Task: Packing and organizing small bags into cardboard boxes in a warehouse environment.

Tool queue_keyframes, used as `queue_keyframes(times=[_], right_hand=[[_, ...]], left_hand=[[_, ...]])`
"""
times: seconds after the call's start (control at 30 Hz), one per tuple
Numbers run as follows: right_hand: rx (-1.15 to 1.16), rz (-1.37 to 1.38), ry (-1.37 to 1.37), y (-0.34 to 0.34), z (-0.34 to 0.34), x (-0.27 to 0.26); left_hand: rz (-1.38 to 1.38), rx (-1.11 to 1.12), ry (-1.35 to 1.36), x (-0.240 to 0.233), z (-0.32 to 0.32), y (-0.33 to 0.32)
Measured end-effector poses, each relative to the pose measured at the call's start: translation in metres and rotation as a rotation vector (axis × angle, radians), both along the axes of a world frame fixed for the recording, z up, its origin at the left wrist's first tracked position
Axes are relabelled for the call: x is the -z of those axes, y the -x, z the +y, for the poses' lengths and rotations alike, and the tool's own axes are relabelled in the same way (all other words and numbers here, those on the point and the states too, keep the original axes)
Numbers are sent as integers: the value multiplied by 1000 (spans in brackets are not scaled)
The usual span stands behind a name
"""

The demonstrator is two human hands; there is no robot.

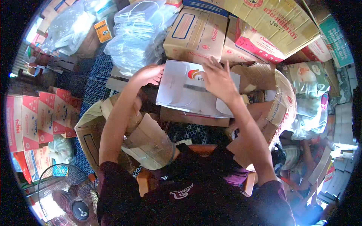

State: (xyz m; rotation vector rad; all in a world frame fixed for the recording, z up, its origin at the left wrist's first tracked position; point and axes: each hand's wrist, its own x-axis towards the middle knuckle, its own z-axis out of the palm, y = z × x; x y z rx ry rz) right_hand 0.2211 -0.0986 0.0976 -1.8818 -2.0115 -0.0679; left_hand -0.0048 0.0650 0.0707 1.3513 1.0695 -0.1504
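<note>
A white cardboard box [181,90] with a red and yellow printed emblem lies before me, above a brown cardboard box [195,115]. My left hand [150,75] is at the white box's upper left edge, its fingers curled; whether they grip the edge is unclear. Over the right part of the same box is my right hand [219,79], fingers spread and slightly blurred, holding nothing visible. I cannot tell if it touches the box. Cut pieces of cardboard stand around my legs, one on the left [150,141] and a curved one on the right [282,104].
Stacked cartons [195,34] rise behind the white box. Beside them are clear plastic bags with bundled contents [138,36]. Red and white cartons [31,118] and a fan [70,197] stand at left. Plastic-wrapped packages [308,82] are piled at right.
</note>
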Motion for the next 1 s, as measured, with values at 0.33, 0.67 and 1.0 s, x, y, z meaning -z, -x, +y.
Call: queue_keyframes(times=[0.33,0.67,1.0], right_hand=[[69,-129,-2,-72,-32,-14],[400,277,226,-112,-32,2],[455,313,285,-112,-41,-11]], left_hand=[[-100,-184,218,51,12,-2],[-243,-495,325,72,6,-16],[-217,-261,237,76,-8,-23]])
